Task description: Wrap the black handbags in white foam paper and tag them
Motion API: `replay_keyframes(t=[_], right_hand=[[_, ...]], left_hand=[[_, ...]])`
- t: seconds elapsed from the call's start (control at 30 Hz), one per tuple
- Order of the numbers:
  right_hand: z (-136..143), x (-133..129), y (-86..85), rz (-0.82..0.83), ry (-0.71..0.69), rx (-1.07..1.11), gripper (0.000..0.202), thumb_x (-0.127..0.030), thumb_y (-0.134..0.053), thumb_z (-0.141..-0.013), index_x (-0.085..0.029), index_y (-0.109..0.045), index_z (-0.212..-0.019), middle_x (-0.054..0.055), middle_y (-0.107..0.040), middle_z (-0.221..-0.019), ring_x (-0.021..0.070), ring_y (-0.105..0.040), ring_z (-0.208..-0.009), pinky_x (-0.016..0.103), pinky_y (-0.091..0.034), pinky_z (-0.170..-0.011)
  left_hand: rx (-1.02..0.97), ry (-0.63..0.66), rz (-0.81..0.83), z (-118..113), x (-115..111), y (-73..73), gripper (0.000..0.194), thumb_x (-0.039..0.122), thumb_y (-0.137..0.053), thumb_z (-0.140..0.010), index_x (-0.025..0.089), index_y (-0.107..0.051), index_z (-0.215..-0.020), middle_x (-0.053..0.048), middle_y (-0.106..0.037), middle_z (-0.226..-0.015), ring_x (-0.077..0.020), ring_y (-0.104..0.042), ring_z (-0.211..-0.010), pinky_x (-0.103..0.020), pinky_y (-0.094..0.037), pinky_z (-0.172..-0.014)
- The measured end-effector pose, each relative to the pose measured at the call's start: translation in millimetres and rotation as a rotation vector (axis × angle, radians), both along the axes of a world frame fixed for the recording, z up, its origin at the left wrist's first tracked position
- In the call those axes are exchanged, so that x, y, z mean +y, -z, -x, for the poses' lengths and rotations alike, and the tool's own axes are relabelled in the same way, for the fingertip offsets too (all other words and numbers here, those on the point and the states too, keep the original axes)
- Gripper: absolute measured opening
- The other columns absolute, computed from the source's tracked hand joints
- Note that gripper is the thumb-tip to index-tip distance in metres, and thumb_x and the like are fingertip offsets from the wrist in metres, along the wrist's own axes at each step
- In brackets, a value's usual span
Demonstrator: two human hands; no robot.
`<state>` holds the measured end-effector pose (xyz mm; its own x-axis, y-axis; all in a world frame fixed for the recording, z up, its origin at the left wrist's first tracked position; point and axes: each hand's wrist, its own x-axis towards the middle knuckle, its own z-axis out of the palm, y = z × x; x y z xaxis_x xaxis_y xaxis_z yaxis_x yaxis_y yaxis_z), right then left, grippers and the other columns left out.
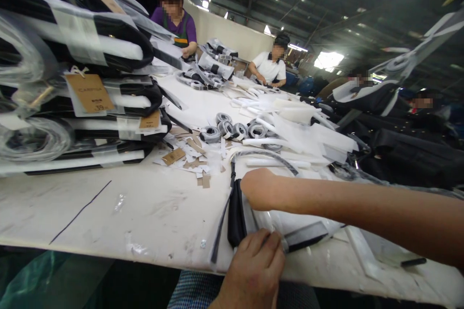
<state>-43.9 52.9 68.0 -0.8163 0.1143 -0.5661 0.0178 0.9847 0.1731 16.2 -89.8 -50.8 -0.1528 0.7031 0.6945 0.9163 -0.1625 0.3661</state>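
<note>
A black bag (235, 215) stands near the table's front edge, its strap (232, 166) wrapped in clear film and looping up behind it. My left hand (255, 256) is at the bag's near end, fingers curled over its edge. From the right, my right forearm reaches across, and my right hand (257, 188) bends down at the bag's opening. Its fingers are hidden, so their hold cannot be seen. White and translucent sheeting (290, 222) lies just right of my left hand.
Wrapped black bags with paper tags (90, 91) form a tall stack at left. Paper scraps (195, 154), rolled straps (224, 128) and white sheets (311, 137) lie across the table (152, 212). More black bags (413, 154) are piled at right. Two people work at the far side.
</note>
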Motion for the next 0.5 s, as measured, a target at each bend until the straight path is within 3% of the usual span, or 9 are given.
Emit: replay_keyframes(t=[0.1,0.17,0.3,0.4,0.5], right_hand=[[0,8,-3.7,-0.036,0.098,-0.011,0.004,-0.012,-0.071,-0.070,-0.009,-0.074,-0.069,0.018,-0.073,-0.070,0.0319,-0.072,-0.073,0.037,-0.056,-0.067],[0,20,-9.1,-0.028,0.162,0.059,0.013,-0.017,-0.068,-0.078,-0.009,-0.074,-0.070,0.016,-0.072,-0.068,0.0289,-0.072,-0.071,0.034,-0.055,-0.068],[-5,47,-27.2,0.071,0.231,0.279,0.036,-0.026,-0.044,-0.099,-0.010,-0.075,-0.088,0.014,-0.076,-0.082,0.0230,-0.071,-0.077,0.029,-0.052,-0.072],[-26,63,-32.6,0.208,0.221,0.320,0.030,-0.027,-0.048,-0.097,-0.016,-0.076,-0.094,0.005,-0.077,-0.086,0.0188,-0.071,-0.079,0.024,-0.051,-0.072],[-52,75,-23.6,0.368,0.164,0.313,0.029,-0.015,-0.057,-0.087,-0.022,-0.076,-0.107,0.003,-0.076,-0.103,0.0187,-0.069,-0.093,0.025,-0.050,-0.084]], left_hand=[[-0.011,0.023,0.018,1,-2,0.2,0.034,0.029,-0.055,-0.093,0.013,-0.063,-0.122,-0.005,-0.066,-0.130,-0.0223,-0.055,-0.115,-0.032,-0.047,-0.100],[-0.006,0.029,0.022,1,-2,0.3,0.035,0.028,-0.055,-0.092,0.014,-0.063,-0.123,-0.004,-0.065,-0.131,-0.0227,-0.055,-0.116,-0.032,-0.047,-0.100],[0.018,0.016,0.019,1,-3,0.8,0.038,0.025,-0.055,-0.090,0.013,-0.062,-0.126,-0.003,-0.065,-0.133,-0.0234,-0.055,-0.119,-0.033,-0.047,-0.101],[0.016,0.012,0.013,0,-2,2.6,0.036,0.024,-0.052,-0.092,0.014,-0.063,-0.125,-0.003,-0.066,-0.131,-0.0230,-0.056,-0.117,-0.033,-0.048,-0.100],[0.011,0.006,-0.004,0,0,4.9,0.034,0.025,-0.051,-0.094,0.014,-0.064,-0.123,-0.004,-0.067,-0.129,-0.0221,-0.057,-0.116,-0.031,-0.049,-0.098]])
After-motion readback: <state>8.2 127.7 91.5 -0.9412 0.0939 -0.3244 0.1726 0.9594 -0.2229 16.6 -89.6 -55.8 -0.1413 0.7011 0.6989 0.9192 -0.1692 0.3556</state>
